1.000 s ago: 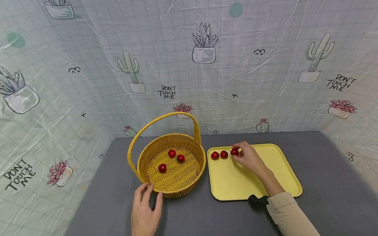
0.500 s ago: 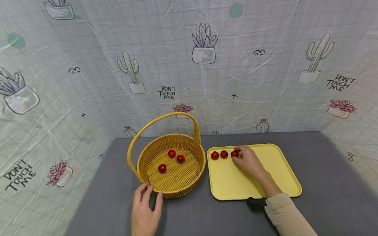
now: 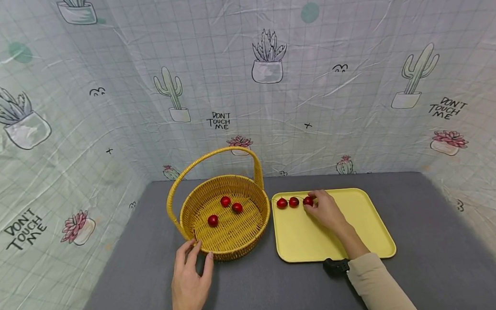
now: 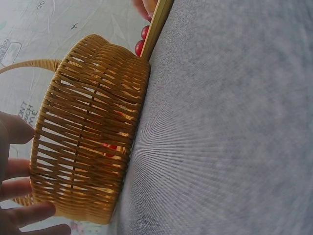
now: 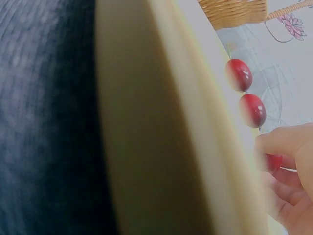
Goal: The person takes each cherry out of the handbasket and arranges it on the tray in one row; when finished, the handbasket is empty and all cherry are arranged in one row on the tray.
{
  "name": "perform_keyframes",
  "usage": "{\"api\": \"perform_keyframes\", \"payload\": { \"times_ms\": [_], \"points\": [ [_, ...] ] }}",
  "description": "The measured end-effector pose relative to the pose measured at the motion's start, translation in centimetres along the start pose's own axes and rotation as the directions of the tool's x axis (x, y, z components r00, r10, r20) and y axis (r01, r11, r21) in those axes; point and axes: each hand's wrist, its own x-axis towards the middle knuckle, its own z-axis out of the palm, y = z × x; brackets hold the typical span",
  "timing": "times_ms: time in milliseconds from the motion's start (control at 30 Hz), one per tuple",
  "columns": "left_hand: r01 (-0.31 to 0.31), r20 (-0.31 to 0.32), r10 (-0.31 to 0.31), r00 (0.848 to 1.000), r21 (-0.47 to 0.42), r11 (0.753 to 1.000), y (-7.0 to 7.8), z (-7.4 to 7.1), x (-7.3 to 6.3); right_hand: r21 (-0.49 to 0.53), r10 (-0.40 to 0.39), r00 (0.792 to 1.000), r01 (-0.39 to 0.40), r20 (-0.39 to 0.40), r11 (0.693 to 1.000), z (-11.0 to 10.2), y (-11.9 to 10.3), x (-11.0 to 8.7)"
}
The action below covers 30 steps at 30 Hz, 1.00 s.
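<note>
In the head view my left hand [image 3: 192, 279] rests its fingertips against the near-left rim of a yellow wicker basket [image 3: 233, 246]. The left wrist view shows the thumb [image 4: 18, 128] at the rim and the fingers spread along it. Three red cherries lie inside the basket, one cherry [image 3: 212, 220] nearer to me. My right hand [image 3: 327, 212] pinches a cherry [image 3: 308, 201] at the back of a yellow tray [image 3: 310, 246]. Left of it sit two more cherries in a row, the middle cherry [image 5: 253, 110] and the end cherry [image 5: 239, 74]. Fingers partly hide the pinched one.
The basket's tall arched handle [image 3: 211, 153] rises over its far left side. Basket and tray stand side by side on a grey tabletop [image 3: 249, 294]. A printed cloth [image 3: 223, 41] hangs behind and at both sides.
Over the last second my right hand shifts very slightly, its fingers closing around the cherry on the tray. The left hand, basket and other cherries stay where they were.
</note>
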Motion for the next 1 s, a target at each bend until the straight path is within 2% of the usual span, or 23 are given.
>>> {"api": "perform_keyframes", "payload": {
  "times_ms": [333,1000],
  "points": [
    [0.012,0.007,-0.012,1.0,0.007,1.0,0.0,0.1,0.0,0.006,0.01,1.0,-0.01,0.008,1.0,-0.5,-0.7,-0.1],
    [0.024,0.013,-0.024,1.0,0.008,1.0,0.1,0.0,0.0,0.05,-0.071,0.997,0.071,-0.016,0.996,-2.0,-3.9,-0.1]
  ]
}}
